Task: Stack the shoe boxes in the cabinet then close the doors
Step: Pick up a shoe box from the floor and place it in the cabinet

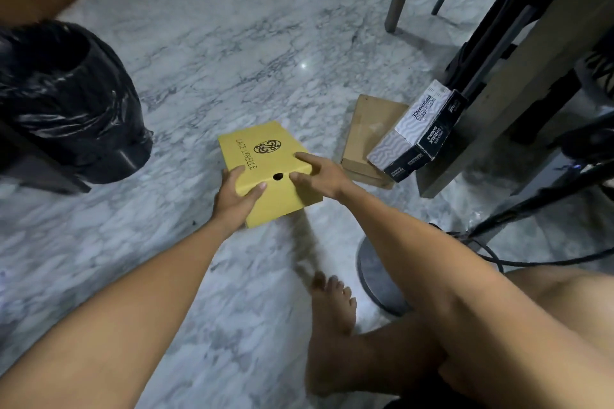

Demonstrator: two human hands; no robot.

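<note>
Bare foot (334,300) on glossy grey-veined marble floor (232,53). Two hands hold one yellow cardboard box (265,173) just above floor: left hand (234,199) fingers curled round near left corner, right hand (319,173) grasping right edge. Beyond right: flat brown box (368,136), black-and-white box (415,133) leaning on it. Far left: one crinkled black bag (66,100).
</note>
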